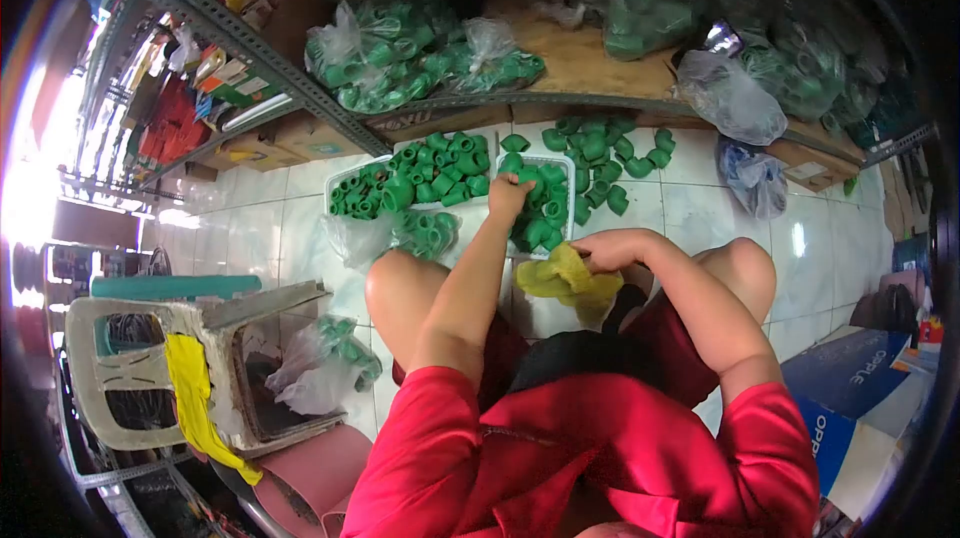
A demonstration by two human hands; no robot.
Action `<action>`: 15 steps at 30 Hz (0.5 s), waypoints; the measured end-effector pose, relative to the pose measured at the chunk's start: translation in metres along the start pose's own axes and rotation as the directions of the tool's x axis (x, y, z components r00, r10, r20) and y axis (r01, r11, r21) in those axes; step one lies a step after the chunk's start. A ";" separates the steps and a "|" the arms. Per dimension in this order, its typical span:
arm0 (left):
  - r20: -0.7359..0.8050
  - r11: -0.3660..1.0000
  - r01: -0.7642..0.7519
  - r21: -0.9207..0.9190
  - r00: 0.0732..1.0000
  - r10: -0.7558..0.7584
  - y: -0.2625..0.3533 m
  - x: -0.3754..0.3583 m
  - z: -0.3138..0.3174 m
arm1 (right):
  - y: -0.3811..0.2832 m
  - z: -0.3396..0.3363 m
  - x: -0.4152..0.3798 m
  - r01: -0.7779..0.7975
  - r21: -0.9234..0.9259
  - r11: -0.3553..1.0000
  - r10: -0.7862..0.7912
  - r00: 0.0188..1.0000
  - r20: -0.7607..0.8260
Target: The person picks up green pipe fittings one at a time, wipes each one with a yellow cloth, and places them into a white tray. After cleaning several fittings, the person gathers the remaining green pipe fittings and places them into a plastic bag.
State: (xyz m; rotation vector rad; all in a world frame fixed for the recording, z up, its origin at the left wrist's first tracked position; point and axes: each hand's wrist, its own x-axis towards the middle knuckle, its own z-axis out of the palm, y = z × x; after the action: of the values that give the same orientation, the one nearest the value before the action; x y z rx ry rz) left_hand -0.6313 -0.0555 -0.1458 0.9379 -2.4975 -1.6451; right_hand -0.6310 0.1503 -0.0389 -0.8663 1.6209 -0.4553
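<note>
My left hand (508, 196) reaches into a white plastic tray (572, 178) of green pipe fittings (545, 213). Its fingers are closed on a green fitting at the tray's left side, though the hand partly hides it. My right hand (608, 250), closer to my lap, grips a yellow cloth (568, 281) that hangs between my knees. Left of this tray stands a second tray (330, 200), filled with green fittings of several sizes. Loose green elbows (600, 153) lie on the tiles to the right.
Bags of green fittings (385, 53) sit on a metal shelf (260, 48) ahead. Another bag (425, 233) lies before the left tray. On the left is a worn plastic chair (215, 368) with a yellow cloth strip; on the right, an OPPLE box (850, 378).
</note>
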 end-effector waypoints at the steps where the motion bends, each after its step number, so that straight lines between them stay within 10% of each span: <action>1: 0.013 1.000 -0.005 -0.001 1.000 0.005 -0.003 0.002 0.005 | -0.005 -0.002 -0.003 -0.038 0.036 0.999 0.037 0.999 0.036; 3: 0.090 0.947 0.120 -0.298 0.991 -0.097 -0.013 0.006 0.013 | 0.002 0.001 -0.004 0.160 -0.026 0.987 -0.162 0.981 -0.111; 9: 0.279 0.979 0.149 -0.136 0.954 -0.106 -0.018 0.013 0.005 | -0.021 -0.030 -0.024 0.180 0.158 0.971 -0.190 0.980 0.051; 11: 0.725 0.985 0.130 -0.109 0.689 -0.011 -0.026 0.011 0.000 | 0.002 -0.045 -0.023 0.480 0.044 0.876 -0.474 0.875 -0.103; 14: 0.904 0.982 0.180 -0.060 0.427 -0.023 0.020 -0.017 -0.028 | 0.007 -0.069 -0.040 0.357 0.537 0.764 -0.217 0.926 -0.307; 15: 0.920 0.997 0.070 -0.024 0.392 -0.005 0.036 -0.022 -0.029 | 0.000 -0.074 -0.045 0.427 0.762 0.486 -0.179 0.903 -0.392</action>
State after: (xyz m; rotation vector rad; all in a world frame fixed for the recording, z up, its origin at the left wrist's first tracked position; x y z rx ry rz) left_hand -0.6207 -0.0595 -0.0953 -0.0979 -2.9041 -2.8222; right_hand -0.6997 0.1717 0.0093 -0.3247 1.2070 -1.5358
